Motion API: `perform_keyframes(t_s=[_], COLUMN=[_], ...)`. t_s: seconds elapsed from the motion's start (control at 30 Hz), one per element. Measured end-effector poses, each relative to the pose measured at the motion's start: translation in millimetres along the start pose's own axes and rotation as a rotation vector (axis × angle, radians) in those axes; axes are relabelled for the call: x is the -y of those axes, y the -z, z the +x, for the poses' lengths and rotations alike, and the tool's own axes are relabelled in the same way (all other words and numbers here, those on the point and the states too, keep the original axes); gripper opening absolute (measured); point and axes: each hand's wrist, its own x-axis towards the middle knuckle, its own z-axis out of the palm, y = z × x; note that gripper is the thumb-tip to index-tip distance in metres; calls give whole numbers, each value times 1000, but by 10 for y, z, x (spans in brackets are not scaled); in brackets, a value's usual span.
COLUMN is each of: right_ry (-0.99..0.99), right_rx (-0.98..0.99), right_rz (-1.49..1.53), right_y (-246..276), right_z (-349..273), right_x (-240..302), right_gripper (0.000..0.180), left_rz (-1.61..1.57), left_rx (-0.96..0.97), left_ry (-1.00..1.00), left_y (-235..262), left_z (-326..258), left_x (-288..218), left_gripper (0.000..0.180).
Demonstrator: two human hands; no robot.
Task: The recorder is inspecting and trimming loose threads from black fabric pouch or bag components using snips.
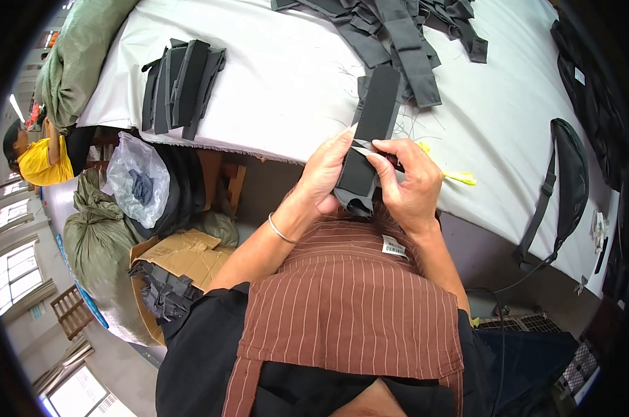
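behind our left fingers point(339, 147), round the wrist, we wear a thin, pale, smooth bangle point(282, 229). on our body's side of the right fingers point(405, 152), a small white label point(393, 246) with dark print marks our reddish-brown apron point(352, 316), which has narrow pale stripes. farther from the fingers, we have matching striped straps point(243, 388) over a black top point(300, 396) with black sleeves point(189, 340); our forearms point(253, 254) are bare.

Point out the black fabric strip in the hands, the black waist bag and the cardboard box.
Black fabric strip point(375, 117), head view: upper part.
Black waist bag point(572, 184), head view: main body.
Cardboard box point(182, 251), head view: flap.
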Motion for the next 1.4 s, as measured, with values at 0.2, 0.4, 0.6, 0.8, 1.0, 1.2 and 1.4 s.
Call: perform_keyframes(t_s=[0.2,0.4,0.6,0.8,1.0,1.2,1.4], right_ry=[-91,-50,-12,-40,-41,-252,-344], right_rx=[2,-6,53,10,-31,24,309], right_rz=[-5,7,22,43,-13,295,317], right_y=[134,226,219,181,162,158,80], right_z=[14,-35,-47,-65,-94,-127,-72], right_x=[-89,-75,-82,-80,-91,-47,6], right_gripper=[10,11,13,13,12,20,44], left_rz=[12,-3,-69,-33,-53,48,170], left_rx=[11,-75,-90,7,-39,-124,-144], left_ry=[32,-12,-21,-19,-12,-30,-53], left_y=[113,71,97,102,22,-26,0], left_z=[-6,3,18,31,15,26,66], left_x=[-17,-75,-65,-33,-32,-83,-29], left_gripper=[36,37,33,32,31,33,35])
